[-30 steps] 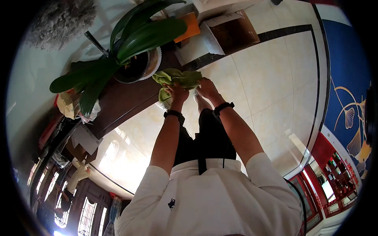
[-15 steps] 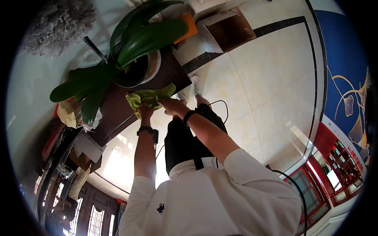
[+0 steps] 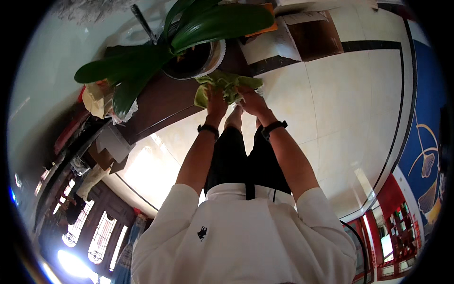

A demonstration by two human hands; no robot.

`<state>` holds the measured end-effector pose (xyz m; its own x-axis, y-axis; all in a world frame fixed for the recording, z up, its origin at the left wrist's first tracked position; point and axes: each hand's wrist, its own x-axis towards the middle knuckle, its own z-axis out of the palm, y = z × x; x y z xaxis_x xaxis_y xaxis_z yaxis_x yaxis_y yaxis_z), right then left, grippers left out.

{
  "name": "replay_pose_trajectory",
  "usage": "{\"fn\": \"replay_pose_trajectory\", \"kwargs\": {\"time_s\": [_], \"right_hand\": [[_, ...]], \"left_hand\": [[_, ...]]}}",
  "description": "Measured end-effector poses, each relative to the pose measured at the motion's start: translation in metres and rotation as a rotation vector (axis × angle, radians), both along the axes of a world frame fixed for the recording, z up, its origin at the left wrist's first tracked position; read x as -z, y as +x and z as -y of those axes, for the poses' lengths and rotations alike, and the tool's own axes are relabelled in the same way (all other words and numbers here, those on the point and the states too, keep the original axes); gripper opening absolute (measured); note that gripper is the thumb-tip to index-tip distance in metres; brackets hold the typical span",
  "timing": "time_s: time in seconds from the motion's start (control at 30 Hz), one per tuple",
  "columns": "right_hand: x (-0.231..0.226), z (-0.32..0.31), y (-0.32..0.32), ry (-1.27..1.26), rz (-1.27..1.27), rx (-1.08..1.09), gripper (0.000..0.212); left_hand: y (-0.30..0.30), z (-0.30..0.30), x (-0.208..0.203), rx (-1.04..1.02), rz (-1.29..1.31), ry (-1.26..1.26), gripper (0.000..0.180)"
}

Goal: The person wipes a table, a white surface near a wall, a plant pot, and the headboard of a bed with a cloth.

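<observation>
A crumpled yellow-green cloth (image 3: pixel 229 81) is bunched between my two hands, at the edge of a dark brown wooden table (image 3: pixel 156 102). My left hand (image 3: pixel 216 102) is closed on the cloth's left part. On its right part, my right hand (image 3: pixel 251 101) grips the cloth, with the fingers partly hidden in the folds. Just beyond the cloth stands a round plant pot (image 3: pixel 218 59) with dark soil and a pale beaded rim. Broad dark green leaves (image 3: pixel 222 23) spread from the potted plant over the table.
An open cardboard box (image 3: pixel 314 38) stands on the tiled floor (image 3: pixel 350 94) at the far right. Left of the table are plastic-wrapped items (image 3: pixel 99 99) and a white carton (image 3: pixel 111 142). A dark stick (image 3: pixel 143 22) rises behind the plant. A blue panel (image 3: pixel 425 118) covers the right side.
Both hands and the cloth have shifted right and farther up in the view. My hands are more apart, with the cloth spread between them. The whole view has turned, moving plant and box rightward.
</observation>
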<state>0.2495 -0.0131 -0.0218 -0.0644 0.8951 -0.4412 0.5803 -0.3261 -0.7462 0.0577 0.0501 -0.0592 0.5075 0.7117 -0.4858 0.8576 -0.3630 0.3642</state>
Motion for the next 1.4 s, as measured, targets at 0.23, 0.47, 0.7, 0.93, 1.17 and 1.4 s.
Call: {"fn": "replay_pose_trajectory", "kwargs": {"time_s": [0.23,0.47,0.7,0.93,1.17,1.4], "right_hand": [[-0.018,-0.011,-0.005,-0.071,0.075,0.016,0.055],[-0.004,-0.022,-0.073,0.019,0.175,-0.088,0.050],[0.020,-0.014,-0.065,0.050,-0.070,-0.101,0.036],[0.021,-0.017,-0.036,0.019,0.017,0.310,0.024],[0.025,-0.029,-0.039,0.182,0.132,0.226,0.022],[0.028,-0.036,-0.058,0.287,0.260,0.062,0.028]], "left_hand": [[0.028,0.005,-0.027,-0.185,0.175,0.055,0.053],[-0.064,0.010,-0.025,-0.408,0.191,0.028,0.042],[-0.079,0.007,-0.013,-0.484,0.088,0.124,0.043],[0.021,0.034,-0.017,-0.458,0.363,0.067,0.042],[-0.032,0.021,-0.038,-0.546,0.321,0.037,0.031],[-0.080,0.010,-0.028,-0.535,0.215,0.147,0.029]]}}
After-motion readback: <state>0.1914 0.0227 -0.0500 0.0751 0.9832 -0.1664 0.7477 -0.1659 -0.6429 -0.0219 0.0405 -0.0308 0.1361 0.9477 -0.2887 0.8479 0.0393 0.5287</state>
